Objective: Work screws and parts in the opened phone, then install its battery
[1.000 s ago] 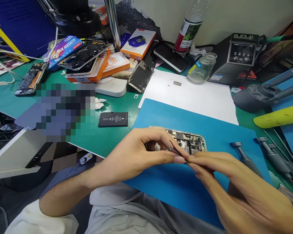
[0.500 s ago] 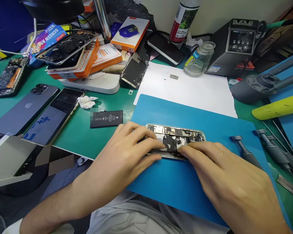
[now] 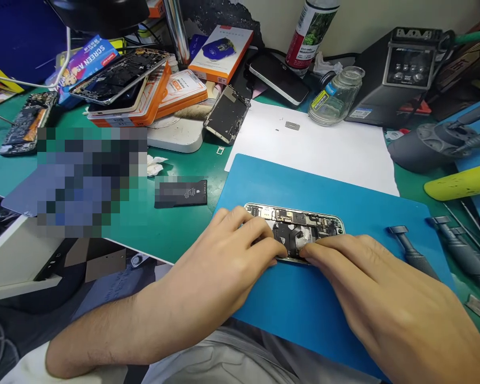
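An opened phone [image 3: 304,221] with its circuit boards and a black part showing lies on a blue mat [image 3: 304,181]. My left hand [image 3: 224,261] covers the phone's left part, fingers curled over the top and thumb against the near edge, holding it. My right hand [image 3: 368,282] lies flat on the mat. Its fingers are stretched out together and the tips press on the phone's near edge, next to my left thumb. What is under the fingertips is hidden.
A black battery [image 3: 182,193] lies left of the mat and a grey screwdriver [image 3: 412,255] lies on the mat's right side. Behind are white paper [image 3: 324,149], a glass jar [image 3: 336,98], a bottle [image 3: 310,32], a grey station [image 3: 408,64], and stacked phones and boxes [image 3: 144,90].
A second ago both hands pinched a small dark part above the phone. They came down onto the phone and now press on it. The view shifted slightly.
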`<action>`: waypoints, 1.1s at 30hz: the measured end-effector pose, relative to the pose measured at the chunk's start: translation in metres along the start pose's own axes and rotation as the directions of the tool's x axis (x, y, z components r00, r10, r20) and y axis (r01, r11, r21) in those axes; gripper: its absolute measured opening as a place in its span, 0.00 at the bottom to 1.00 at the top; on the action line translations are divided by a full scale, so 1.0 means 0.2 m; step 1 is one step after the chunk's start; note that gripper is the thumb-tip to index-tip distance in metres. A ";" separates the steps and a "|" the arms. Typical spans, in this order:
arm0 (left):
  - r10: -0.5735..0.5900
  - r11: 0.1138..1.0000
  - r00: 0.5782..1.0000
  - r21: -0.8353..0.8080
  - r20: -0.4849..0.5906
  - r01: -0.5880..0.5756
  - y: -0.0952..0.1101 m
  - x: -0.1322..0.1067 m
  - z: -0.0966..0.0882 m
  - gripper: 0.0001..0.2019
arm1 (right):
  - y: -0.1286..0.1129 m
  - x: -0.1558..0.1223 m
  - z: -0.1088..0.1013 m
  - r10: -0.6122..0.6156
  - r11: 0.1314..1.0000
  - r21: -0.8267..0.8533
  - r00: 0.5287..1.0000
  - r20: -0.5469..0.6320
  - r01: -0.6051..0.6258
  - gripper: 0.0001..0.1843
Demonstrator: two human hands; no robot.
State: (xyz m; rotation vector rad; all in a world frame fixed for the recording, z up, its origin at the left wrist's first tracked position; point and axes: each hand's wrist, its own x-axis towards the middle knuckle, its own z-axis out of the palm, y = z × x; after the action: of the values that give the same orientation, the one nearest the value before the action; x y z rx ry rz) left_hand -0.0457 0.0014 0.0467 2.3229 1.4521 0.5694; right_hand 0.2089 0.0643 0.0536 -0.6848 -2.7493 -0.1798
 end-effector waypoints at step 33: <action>0.020 0.848 0.990 0.522 0.136 -0.089 0.19 0.08 -0.05 0.05 | -0.06 0.02 0.04 0.178 0.960 0.212 0.983 0.049 -0.184 0.10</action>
State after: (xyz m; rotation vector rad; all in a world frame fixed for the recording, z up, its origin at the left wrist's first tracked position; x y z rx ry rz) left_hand -0.0160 0.0003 0.0753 2.7568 1.6422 0.0176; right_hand 0.1985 0.0577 0.0456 -0.8774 -2.6607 0.1688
